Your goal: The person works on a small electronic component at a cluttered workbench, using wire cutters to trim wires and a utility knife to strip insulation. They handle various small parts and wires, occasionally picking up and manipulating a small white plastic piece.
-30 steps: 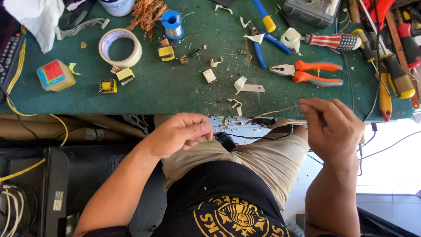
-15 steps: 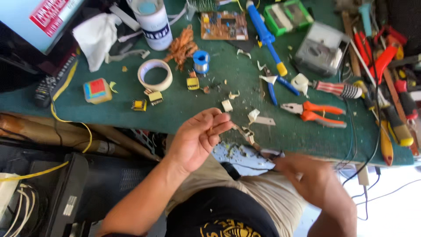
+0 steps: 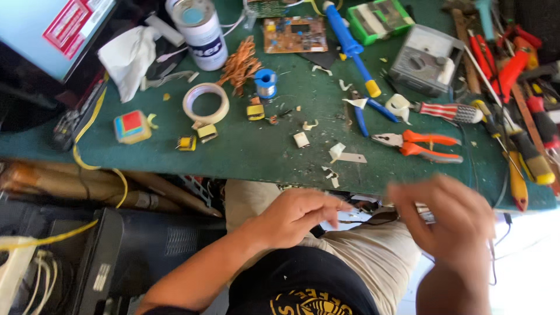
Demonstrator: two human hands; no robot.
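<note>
both hands hover over the lap, below the near edge of the table [image 3: 256,157]. left hand [image 3: 294,216] sits at about 6 o'clock in the frame, fingers loosely curled, thumb and forefinger pinched toward a thin dark wire [image 3: 373,219] that runs across to the right hand [image 3: 449,224] at 4 o'clock. that one's badly blurred, so can't tell how tight its grip is or if it really has the wire.

just past the hands, the table's near edge has white plastic scraps [image 3: 338,153] right at the lip. orange pliers [image 3: 417,144] lie at 2 o'clock of the left hand, blue-handled cutters [image 3: 367,114] just beyond. a roll of tape [image 3: 205,103] and small yellow parts [image 3: 198,137] are off at 11 o'clock. the right side is packed with screwdrivers [image 3: 519,140], not much room there. the open green patch is mid-table between tape and pliers. further back: solder spool [image 3: 266,83], copper wire bundle [image 3: 239,61], circuit board [image 3: 293,33], spray can [image 3: 201,32], grey meter [image 3: 423,58].
</note>
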